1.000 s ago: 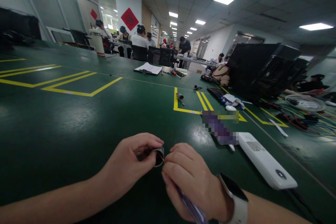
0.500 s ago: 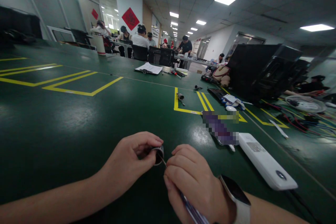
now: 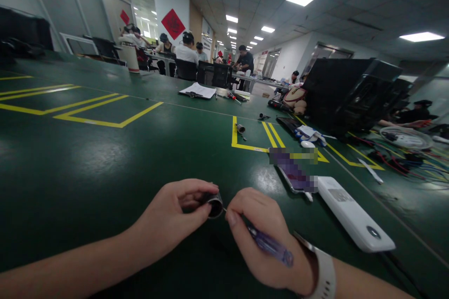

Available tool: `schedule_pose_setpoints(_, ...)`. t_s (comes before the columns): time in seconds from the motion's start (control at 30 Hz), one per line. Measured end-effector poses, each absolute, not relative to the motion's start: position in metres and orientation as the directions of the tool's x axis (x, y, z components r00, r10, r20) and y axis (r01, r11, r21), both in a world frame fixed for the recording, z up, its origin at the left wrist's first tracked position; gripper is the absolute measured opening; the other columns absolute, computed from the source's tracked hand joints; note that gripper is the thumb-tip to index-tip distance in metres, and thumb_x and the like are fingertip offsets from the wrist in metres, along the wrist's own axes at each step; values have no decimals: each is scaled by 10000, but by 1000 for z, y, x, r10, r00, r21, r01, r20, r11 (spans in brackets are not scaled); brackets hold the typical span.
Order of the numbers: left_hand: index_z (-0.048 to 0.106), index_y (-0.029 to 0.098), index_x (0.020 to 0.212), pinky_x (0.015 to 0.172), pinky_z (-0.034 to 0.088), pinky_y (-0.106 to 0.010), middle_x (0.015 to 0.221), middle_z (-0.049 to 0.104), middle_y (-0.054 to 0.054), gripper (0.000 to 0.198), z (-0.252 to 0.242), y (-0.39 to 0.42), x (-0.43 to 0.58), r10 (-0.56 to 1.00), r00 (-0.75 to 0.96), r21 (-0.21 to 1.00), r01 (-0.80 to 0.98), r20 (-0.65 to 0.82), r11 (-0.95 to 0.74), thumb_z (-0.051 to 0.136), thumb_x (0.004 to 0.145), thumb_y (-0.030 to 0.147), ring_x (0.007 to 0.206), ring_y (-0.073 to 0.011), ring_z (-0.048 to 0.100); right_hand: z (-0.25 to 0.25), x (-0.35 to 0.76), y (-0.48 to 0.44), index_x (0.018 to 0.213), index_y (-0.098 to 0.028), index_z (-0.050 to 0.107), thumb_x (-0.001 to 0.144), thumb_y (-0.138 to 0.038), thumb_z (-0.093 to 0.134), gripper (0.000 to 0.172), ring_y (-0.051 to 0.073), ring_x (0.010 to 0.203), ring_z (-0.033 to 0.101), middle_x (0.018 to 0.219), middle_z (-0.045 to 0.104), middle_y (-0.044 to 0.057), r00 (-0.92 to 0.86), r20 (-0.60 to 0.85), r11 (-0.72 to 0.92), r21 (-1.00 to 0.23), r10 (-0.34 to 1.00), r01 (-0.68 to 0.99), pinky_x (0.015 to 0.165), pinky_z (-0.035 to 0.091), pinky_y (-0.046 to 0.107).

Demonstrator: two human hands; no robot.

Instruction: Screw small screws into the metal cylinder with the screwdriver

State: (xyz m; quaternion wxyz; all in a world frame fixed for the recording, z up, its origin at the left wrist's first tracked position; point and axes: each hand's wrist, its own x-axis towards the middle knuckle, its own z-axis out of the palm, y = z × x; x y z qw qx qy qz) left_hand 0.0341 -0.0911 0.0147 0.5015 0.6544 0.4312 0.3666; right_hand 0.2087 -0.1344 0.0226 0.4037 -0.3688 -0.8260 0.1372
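My left hand point(image 3: 171, 215) pinches a small round metal part point(image 3: 214, 205) between thumb and fingers, just above the green table point(image 3: 105, 168). My right hand point(image 3: 261, 238) is closed round a thin screwdriver with a clear purple handle point(image 3: 270, 246). Its fine tip points left at the open end of the metal part. A white watch sits on my right wrist point(image 3: 321, 271). Both hands are low at the table's near edge, almost touching.
A white power bank point(image 3: 354, 217) and a phone point(image 3: 294, 175) lie to the right. Further back are a small metal piece point(image 3: 240, 128), papers point(image 3: 198, 90), a black case point(image 3: 347, 93) and tangled cables point(image 3: 403, 154). Several people sit at far desks.
My right hand has turned over, so the purple handle now lies across its palm side. The metal part in my left hand has tilted slightly.
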Motion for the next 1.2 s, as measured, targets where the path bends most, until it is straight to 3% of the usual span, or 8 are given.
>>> schedule_pose_setpoints(0.13, 675, 180, 932, 815, 548, -322, 881, 728, -23, 284, 18, -90, 33, 929, 371, 986, 158, -9, -54, 664, 649, 195, 867, -211, 672, 24, 210, -134, 668, -162, 531, 831, -131, 438, 191, 112, 589, 524, 615, 554, 2, -283, 520, 584, -621, 806, 522, 578, 382, 246)
schedule_pose_setpoints(0.27, 680, 186, 919, 836, 539, -326, 887, 730, -15, 283, 22, -91, 33, 935, 354, 991, 127, -2, -46, 685, 636, 191, 885, -211, 669, 23, 211, -133, 655, -162, 558, 832, -154, 438, 214, 118, 577, 527, 602, 565, 5, -240, 516, 556, -637, 822, 535, 565, 384, 251)
schedule_pose_setpoints(0.5, 683, 206, 911, 859, 531, -361, 904, 729, -11, 287, 21, -90, 33, 939, 345, 991, 125, 4, -50, 696, 625, 206, 909, -221, 662, 23, 212, -133, 674, -161, 548, 836, -152, 431, 200, 120, 590, 531, 625, 573, 12, -256, 542, 588, -628, 801, 509, 570, 393, 259)
schedule_pose_setpoints(0.77, 691, 198, 895, 852, 535, -326, 928, 720, -13, 273, 17, -89, 32, 943, 332, 991, 111, 29, -69, 700, 623, 176, 903, -207, 663, 23, 210, -133, 674, -154, 543, 837, -141, 424, 202, 116, 602, 534, 630, 572, 14, -291, 531, 600, -625, 796, 500, 591, 400, 254)
schedule_pose_setpoints(1.0, 708, 203, 884, 863, 532, -325, 1034, 685, -29, 265, 15, -88, 30, 942, 327, 980, 144, 81, -134, 690, 626, 146, 937, -209, 648, 24, 210, -131, 690, -155, 584, 840, -151, 454, 198, 110, 603, 549, 638, 592, 2, -251, 460, 519, -670, 851, 531, 592, 402, 238)
schedule_pose_setpoints(1.2, 708, 219, 884, 861, 532, -297, 1030, 685, -7, 268, 13, -86, 29, 937, 332, 980, 118, 110, -157, 688, 631, 133, 930, -189, 652, 21, 210, -129, 709, -165, 614, 853, -205, 472, 205, 109, 631, 582, 664, 625, 0, -182, 356, 399, -789, 917, 467, 572, 424, 211)
